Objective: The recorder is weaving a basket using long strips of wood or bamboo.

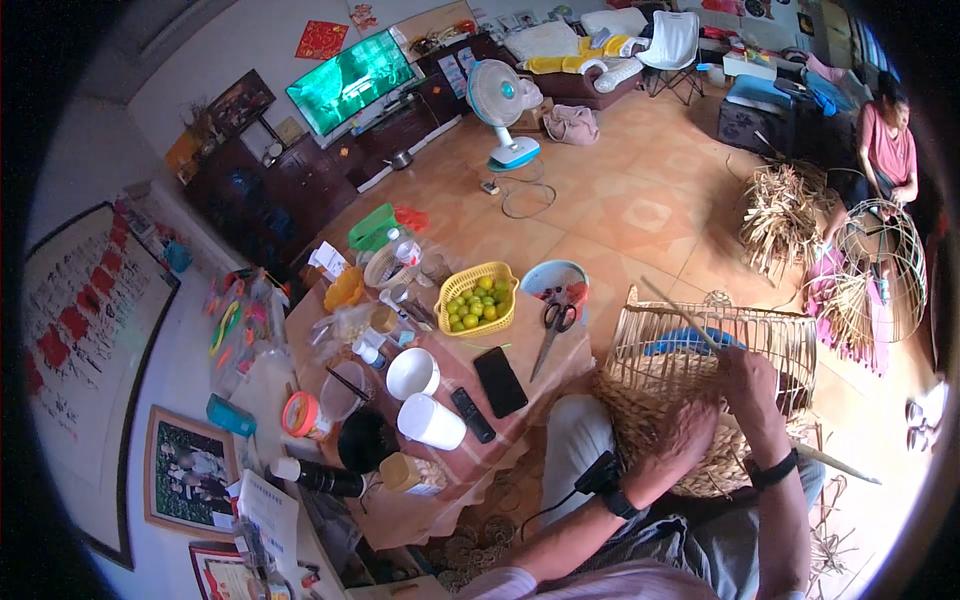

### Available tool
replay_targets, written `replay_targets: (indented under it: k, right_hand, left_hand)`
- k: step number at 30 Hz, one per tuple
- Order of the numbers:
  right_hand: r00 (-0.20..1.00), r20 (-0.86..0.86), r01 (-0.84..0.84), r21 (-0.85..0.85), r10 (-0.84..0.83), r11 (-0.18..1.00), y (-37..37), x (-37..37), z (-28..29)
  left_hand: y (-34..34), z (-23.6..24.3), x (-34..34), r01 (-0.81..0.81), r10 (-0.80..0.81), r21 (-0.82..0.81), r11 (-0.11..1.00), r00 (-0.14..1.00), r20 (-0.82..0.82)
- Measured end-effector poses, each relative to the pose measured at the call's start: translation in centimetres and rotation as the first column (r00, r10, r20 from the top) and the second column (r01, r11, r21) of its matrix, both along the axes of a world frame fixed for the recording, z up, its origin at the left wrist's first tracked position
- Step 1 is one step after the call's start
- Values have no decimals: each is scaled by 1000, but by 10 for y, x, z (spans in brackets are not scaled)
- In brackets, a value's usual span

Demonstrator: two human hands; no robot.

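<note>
A partly woven basket (640, 420) lies across my lap, its braided straw wall nearest me and bare wire ribs at the far side. My right hand (748, 388) is closed on a flat straw strip (688, 316), which sticks out up and to the left past the ribs. Close beside it, my left hand (690, 432) rests over the woven wall, smeared by motion, so its fingers are hard to read. A pale pointed strip end (838, 464) juts out to the right below my right wrist. Something blue (690, 340) shows through the ribs.
Left of me, a covered table (545, 395) holds scissors (552, 335), a black phone (500, 382), a remote (472, 415), a yellow basket of green fruit (480, 300), cups and jars. Straw bundles (785, 220) lie on the floor near another person (888, 150) with a wire frame.
</note>
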State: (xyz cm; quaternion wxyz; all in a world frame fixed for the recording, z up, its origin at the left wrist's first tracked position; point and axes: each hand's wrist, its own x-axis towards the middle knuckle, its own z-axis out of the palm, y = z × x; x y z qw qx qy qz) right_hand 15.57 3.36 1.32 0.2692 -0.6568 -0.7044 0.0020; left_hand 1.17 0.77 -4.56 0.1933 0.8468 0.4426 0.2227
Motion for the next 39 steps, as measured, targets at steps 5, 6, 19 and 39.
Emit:
replay_targets:
  k: [5,6,19,39]
  right_hand:
    - [993,-113,18,18,-15,1000,-15,6,-6]
    - [993,-113,16,18,-14,1000,-17,4,-6]
    - [855,-454,296,31,-251,955,-58,8,-37]
    - [552,-829,175,11,-89,984,-108,15,-63]
  left_hand:
    - [-6,5,-5,-5,6,10,1000,1000,-16]
    - [-7,8,-6,-2,1,-14,1000,999,-34]
    - [-1,-9,7,-82,82,-5,997,995,58]
    - [6,3,-14,88,-109,95,992,966,235]
